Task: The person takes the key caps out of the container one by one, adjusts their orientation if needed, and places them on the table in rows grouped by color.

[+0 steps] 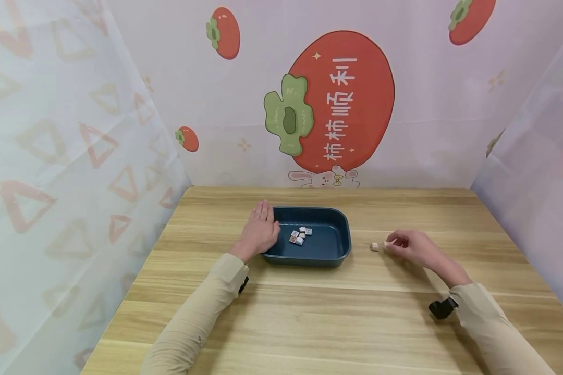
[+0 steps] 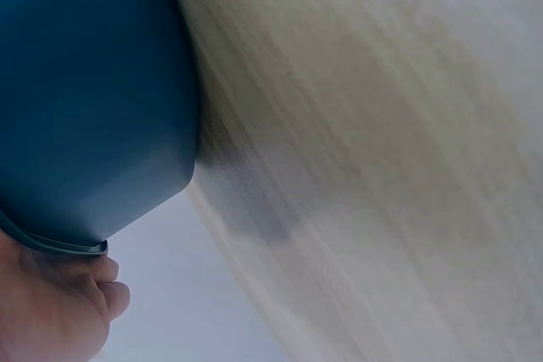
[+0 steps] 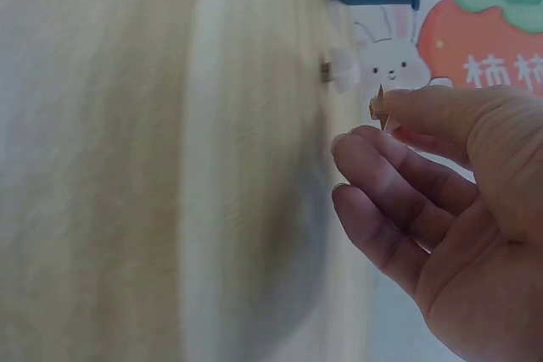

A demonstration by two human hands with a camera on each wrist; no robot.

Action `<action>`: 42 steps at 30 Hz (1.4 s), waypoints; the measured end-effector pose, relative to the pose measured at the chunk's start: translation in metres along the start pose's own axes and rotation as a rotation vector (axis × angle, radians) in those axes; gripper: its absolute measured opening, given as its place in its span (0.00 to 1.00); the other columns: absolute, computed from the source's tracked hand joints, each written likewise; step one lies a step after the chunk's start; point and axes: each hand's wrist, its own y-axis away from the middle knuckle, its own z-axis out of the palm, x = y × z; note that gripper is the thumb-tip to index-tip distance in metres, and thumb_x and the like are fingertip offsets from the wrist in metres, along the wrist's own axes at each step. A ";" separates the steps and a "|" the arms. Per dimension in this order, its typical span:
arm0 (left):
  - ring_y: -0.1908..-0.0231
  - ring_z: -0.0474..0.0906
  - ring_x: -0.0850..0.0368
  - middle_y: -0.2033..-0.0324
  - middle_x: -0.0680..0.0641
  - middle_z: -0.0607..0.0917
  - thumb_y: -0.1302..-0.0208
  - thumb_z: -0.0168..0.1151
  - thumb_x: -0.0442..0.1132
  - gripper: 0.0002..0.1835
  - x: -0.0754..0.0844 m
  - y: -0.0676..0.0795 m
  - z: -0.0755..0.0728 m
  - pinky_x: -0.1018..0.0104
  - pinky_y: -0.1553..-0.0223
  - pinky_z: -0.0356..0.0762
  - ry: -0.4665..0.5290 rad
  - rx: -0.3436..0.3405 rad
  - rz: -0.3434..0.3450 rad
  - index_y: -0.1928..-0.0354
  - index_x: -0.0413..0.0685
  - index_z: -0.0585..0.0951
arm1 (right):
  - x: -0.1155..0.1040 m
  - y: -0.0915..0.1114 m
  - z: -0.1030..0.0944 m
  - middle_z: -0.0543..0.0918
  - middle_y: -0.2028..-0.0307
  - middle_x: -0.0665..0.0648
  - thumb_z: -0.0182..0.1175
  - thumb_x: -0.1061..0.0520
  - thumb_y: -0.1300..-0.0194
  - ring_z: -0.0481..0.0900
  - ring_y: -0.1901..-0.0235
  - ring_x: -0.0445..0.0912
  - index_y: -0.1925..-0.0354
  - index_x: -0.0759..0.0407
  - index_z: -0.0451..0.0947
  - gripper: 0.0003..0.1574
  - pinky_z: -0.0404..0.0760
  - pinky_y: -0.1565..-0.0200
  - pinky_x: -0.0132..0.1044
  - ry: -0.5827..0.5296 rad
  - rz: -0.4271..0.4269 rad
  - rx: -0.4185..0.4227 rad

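Note:
A dark blue rectangular tray (image 1: 327, 244) stands on the table with several small white block-like pieces (image 1: 300, 236) clustered in its left half. My left hand (image 1: 260, 229) rests along the tray's left rim, fingers straight; in the left wrist view the fingers (image 2: 100, 287) show just past the rim. To the right of the tray, my right hand (image 1: 415, 247) pinches a small pale piece (image 3: 378, 109) between thumb and fingertips, the other fingers loosely bent. Another small white block (image 1: 374, 246) lies on the wood between the tray and that hand.
The wooden table (image 1: 309, 323) runs back to a printed cloth wall (image 1: 427, 130) with persimmon pictures. Cloth sides hang at left and right. Black wrist straps with a camera (image 1: 441, 308) show at the sleeves.

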 end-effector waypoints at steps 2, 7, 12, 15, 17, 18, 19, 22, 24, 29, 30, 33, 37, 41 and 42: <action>0.22 0.37 0.43 0.22 0.38 0.41 0.22 0.31 0.50 0.35 0.000 0.000 0.001 0.51 0.22 0.40 0.000 0.002 -0.002 0.24 0.35 0.47 | 0.005 0.001 0.003 0.85 0.73 0.52 0.63 0.54 0.34 0.77 0.76 0.39 0.57 0.61 0.83 0.13 0.77 0.75 0.31 -0.028 0.028 -0.029; 0.22 0.37 0.43 0.22 0.38 0.41 0.22 0.31 0.50 0.35 -0.001 0.000 0.001 0.51 0.22 0.40 0.005 0.011 0.002 0.24 0.34 0.47 | 0.010 0.001 0.008 0.82 0.77 0.50 0.62 0.54 0.32 0.78 0.80 0.40 0.55 0.62 0.82 0.14 0.77 0.78 0.32 -0.071 0.067 -0.065; 0.22 0.39 0.43 0.22 0.38 0.42 0.23 0.31 0.51 0.35 -0.001 0.000 0.002 0.51 0.23 0.41 0.002 0.020 0.004 0.24 0.34 0.48 | 0.012 0.000 0.010 0.80 0.79 0.50 0.61 0.54 0.32 0.76 0.82 0.40 0.55 0.62 0.82 0.13 0.74 0.79 0.32 -0.057 0.078 -0.058; 0.22 0.39 0.43 0.22 0.38 0.43 0.23 0.31 0.51 0.35 0.000 0.000 0.002 0.51 0.23 0.41 0.003 0.026 0.005 0.24 0.34 0.48 | 0.012 -0.001 0.011 0.79 0.79 0.50 0.62 0.55 0.32 0.74 0.82 0.39 0.55 0.61 0.82 0.12 0.74 0.80 0.31 -0.049 0.076 -0.054; 0.22 0.39 0.43 0.23 0.38 0.43 0.23 0.32 0.51 0.35 0.000 0.000 0.001 0.51 0.23 0.41 0.006 0.029 0.004 0.24 0.34 0.49 | 0.013 -0.001 0.012 0.79 0.79 0.49 0.62 0.56 0.33 0.74 0.83 0.39 0.55 0.61 0.82 0.12 0.73 0.80 0.31 -0.041 0.070 -0.054; 0.22 0.38 0.44 0.22 0.38 0.43 0.23 0.32 0.51 0.35 0.000 0.000 0.001 0.51 0.23 0.41 0.008 0.028 0.005 0.24 0.34 0.49 | 0.014 -0.001 0.012 0.79 0.79 0.49 0.62 0.56 0.33 0.74 0.83 0.39 0.55 0.61 0.82 0.11 0.73 0.80 0.31 -0.038 0.074 -0.055; 0.22 0.38 0.44 0.22 0.38 0.43 0.23 0.32 0.51 0.35 0.000 0.000 0.001 0.51 0.23 0.41 0.009 0.028 0.005 0.24 0.34 0.49 | 0.014 -0.001 0.013 0.79 0.79 0.49 0.62 0.56 0.33 0.74 0.83 0.39 0.55 0.61 0.82 0.11 0.73 0.80 0.31 -0.037 0.070 -0.056; 0.22 0.38 0.43 0.22 0.38 0.43 0.23 0.32 0.51 0.35 -0.001 0.000 0.001 0.51 0.23 0.41 0.014 0.027 0.008 0.24 0.34 0.48 | 0.015 -0.002 0.013 0.79 0.79 0.49 0.61 0.57 0.33 0.74 0.82 0.39 0.55 0.61 0.81 0.11 0.73 0.80 0.31 -0.039 0.068 -0.059; 0.22 0.39 0.43 0.22 0.38 0.43 0.23 0.32 0.51 0.35 -0.001 0.000 0.001 0.51 0.23 0.41 0.014 0.027 0.009 0.24 0.34 0.48 | 0.015 -0.002 0.014 0.79 0.79 0.49 0.61 0.58 0.33 0.74 0.82 0.39 0.54 0.62 0.81 0.11 0.74 0.80 0.31 -0.039 0.066 -0.062; 0.22 0.39 0.43 0.22 0.38 0.43 0.23 0.32 0.50 0.35 -0.002 0.000 0.001 0.51 0.23 0.42 0.014 0.026 0.015 0.24 0.34 0.48 | 0.012 0.000 0.013 0.80 0.78 0.49 0.62 0.58 0.34 0.74 0.82 0.39 0.54 0.63 0.80 0.12 0.73 0.79 0.31 -0.022 0.062 -0.062; 0.22 0.39 0.43 0.22 0.38 0.43 0.23 0.32 0.50 0.35 -0.002 0.000 0.001 0.51 0.23 0.42 0.013 0.025 0.017 0.24 0.34 0.48 | 0.011 0.000 0.012 0.80 0.78 0.50 0.62 0.58 0.34 0.74 0.82 0.39 0.54 0.63 0.80 0.13 0.73 0.79 0.31 -0.019 0.061 -0.059; 0.22 0.39 0.42 0.23 0.37 0.43 0.23 0.32 0.50 0.35 -0.003 0.000 0.001 0.51 0.23 0.42 0.013 0.022 0.019 0.24 0.34 0.48 | 0.006 0.002 0.009 0.81 0.77 0.51 0.63 0.57 0.34 0.74 0.82 0.39 0.53 0.65 0.80 0.14 0.72 0.79 0.31 -0.012 0.055 -0.049; 0.22 0.39 0.43 0.22 0.38 0.43 0.23 0.32 0.50 0.35 -0.003 0.001 0.001 0.51 0.23 0.42 0.017 0.022 0.014 0.24 0.34 0.48 | -0.001 0.001 0.005 0.81 0.76 0.51 0.63 0.56 0.34 0.74 0.81 0.38 0.52 0.66 0.79 0.16 0.72 0.78 0.31 0.001 0.043 -0.037; 0.22 0.39 0.43 0.22 0.38 0.42 0.23 0.32 0.50 0.35 -0.003 0.001 0.001 0.51 0.23 0.41 0.016 0.026 0.011 0.24 0.34 0.48 | -0.008 -0.003 0.002 0.81 0.76 0.50 0.62 0.56 0.34 0.73 0.79 0.36 0.52 0.65 0.80 0.15 0.72 0.76 0.31 0.021 0.013 -0.026; 0.22 0.39 0.43 0.22 0.38 0.42 0.23 0.32 0.50 0.35 -0.003 0.001 0.001 0.51 0.23 0.41 0.015 0.025 0.009 0.24 0.34 0.48 | -0.011 -0.004 0.002 0.81 0.76 0.49 0.62 0.55 0.34 0.72 0.79 0.36 0.52 0.64 0.80 0.15 0.72 0.76 0.30 0.024 0.008 -0.023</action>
